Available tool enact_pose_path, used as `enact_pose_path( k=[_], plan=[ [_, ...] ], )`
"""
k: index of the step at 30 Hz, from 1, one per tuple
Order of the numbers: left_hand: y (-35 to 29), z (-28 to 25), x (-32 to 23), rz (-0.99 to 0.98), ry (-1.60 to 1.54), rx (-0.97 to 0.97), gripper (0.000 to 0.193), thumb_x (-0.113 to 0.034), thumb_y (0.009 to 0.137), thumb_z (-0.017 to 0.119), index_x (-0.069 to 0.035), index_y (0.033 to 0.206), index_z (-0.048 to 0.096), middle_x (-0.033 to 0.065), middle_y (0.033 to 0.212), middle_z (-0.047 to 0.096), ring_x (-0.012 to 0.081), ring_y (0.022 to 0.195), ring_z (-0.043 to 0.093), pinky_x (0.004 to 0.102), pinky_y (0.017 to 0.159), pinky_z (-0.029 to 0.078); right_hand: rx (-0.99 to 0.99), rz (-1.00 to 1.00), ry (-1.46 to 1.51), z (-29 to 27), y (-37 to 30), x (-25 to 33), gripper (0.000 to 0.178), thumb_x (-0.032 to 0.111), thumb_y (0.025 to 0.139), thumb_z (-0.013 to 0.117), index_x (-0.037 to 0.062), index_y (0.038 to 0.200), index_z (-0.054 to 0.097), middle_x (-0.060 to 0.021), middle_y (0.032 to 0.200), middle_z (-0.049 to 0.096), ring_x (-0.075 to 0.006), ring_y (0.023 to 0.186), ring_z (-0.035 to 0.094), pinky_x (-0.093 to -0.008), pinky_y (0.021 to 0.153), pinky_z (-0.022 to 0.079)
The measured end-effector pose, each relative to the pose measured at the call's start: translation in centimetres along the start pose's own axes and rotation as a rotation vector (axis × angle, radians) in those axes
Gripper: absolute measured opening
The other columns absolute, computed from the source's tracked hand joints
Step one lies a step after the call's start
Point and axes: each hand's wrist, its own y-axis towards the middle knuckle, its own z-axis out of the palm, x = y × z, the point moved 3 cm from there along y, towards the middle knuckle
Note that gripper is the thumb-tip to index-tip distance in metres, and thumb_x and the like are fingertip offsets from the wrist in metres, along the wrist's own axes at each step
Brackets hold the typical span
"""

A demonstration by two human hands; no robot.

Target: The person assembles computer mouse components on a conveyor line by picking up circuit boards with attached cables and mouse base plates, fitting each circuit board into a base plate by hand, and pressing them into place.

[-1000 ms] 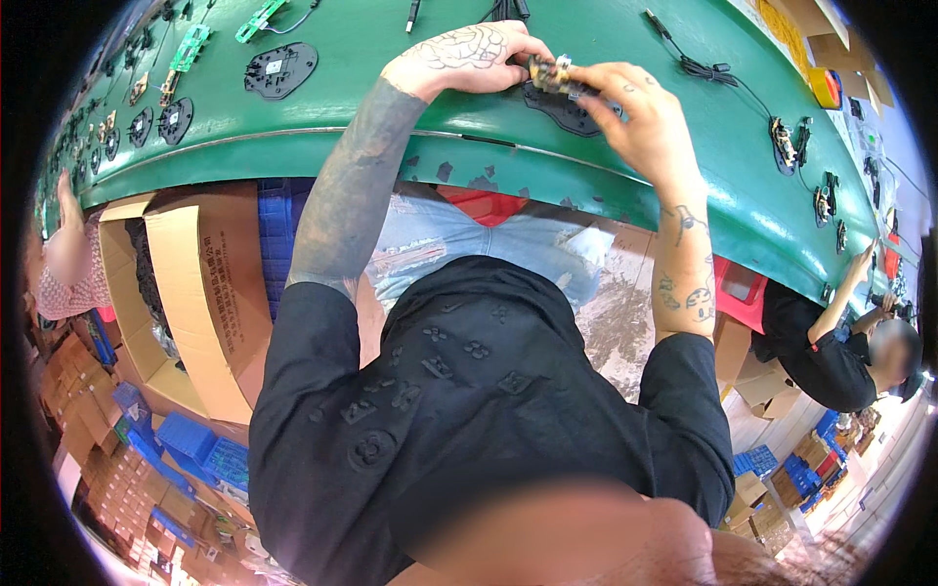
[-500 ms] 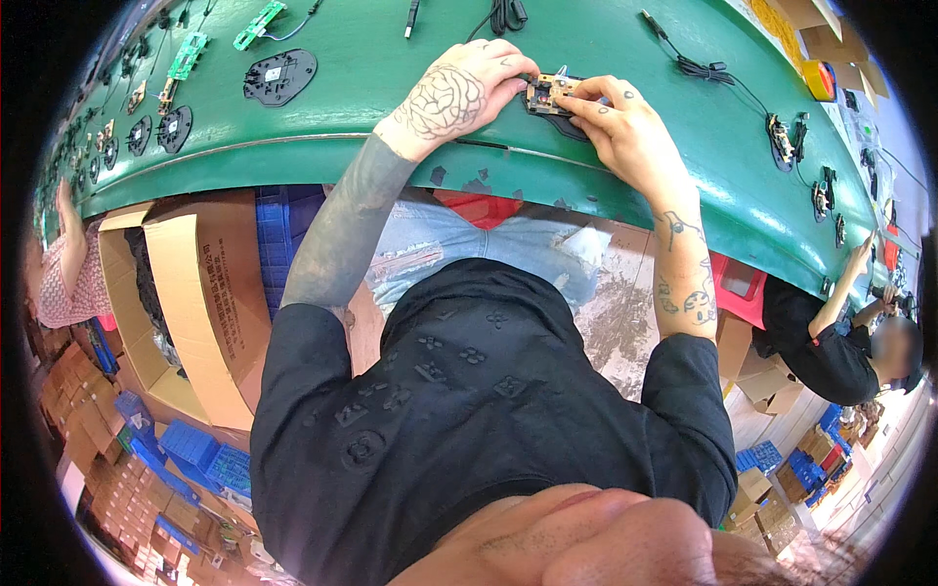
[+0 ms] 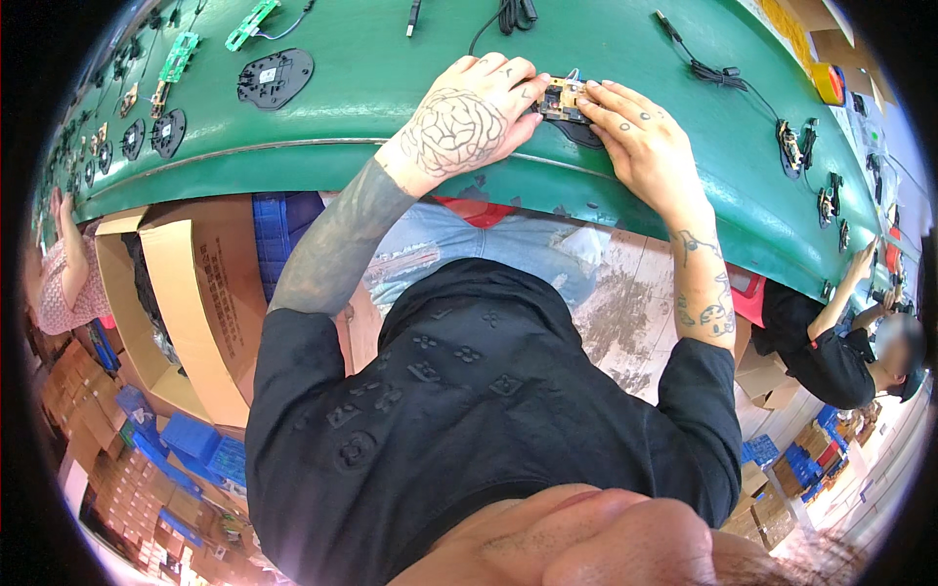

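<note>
A tan circuit board sits on a black mouse base near the front edge of the green worktop. My left hand is closed on the board's left side, thumb and fingertips at its edge. The fingers of my right hand press together against the right side of the board. Between them, the middle of the board shows; the fingertips hide its two ends. A black cable runs from behind my left hand to a coiled bundle.
On the left of the green worktop lie a larger black base, green circuit boards and several small bases. Another cabled board and a tape roll lie right. Co-workers sit at both sides; an open carton stands below.
My right hand has shifted slightly right, its fingers now straighter along the board's right side, uncovering more of the board. My left hand stays at the left edge. Things on the worktop have shifted slightly in view.
</note>
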Motion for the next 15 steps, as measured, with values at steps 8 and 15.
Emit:
enact_pose_path(
  k=[8,15],
  plan=[
    [0.5,0.6,-0.9,0.021,0.116,0.024,0.042,-0.032,0.086,0.069,-0.005,0.117,0.063,0.0048,0.107,0.06,0.0214,0.097,0.06,0.0337,0.086,0.048,-0.034,-0.02,0.004,0.8,-0.8,-0.6,0.035,0.01,0.083,0.067,0.0181,0.117,0.068,0.0004,0.121,0.067,-0.0197,0.116,0.061,-0.0351,0.095,0.05],
    [0.9,0.8,-0.9,0.041,0.092,-0.017,0.042,-0.035,0.086,0.069,-0.004,0.115,0.063,0.0059,0.105,0.06,0.0229,0.097,0.061,0.0348,0.085,0.048,-0.008,-0.041,0.002,0.4,-0.8,-1.5,0.038,0.011,0.085,0.067,0.0199,0.122,0.066,-0.001,0.125,0.066,-0.0204,0.117,0.061,-0.0363,0.095,0.05]
  ],
)
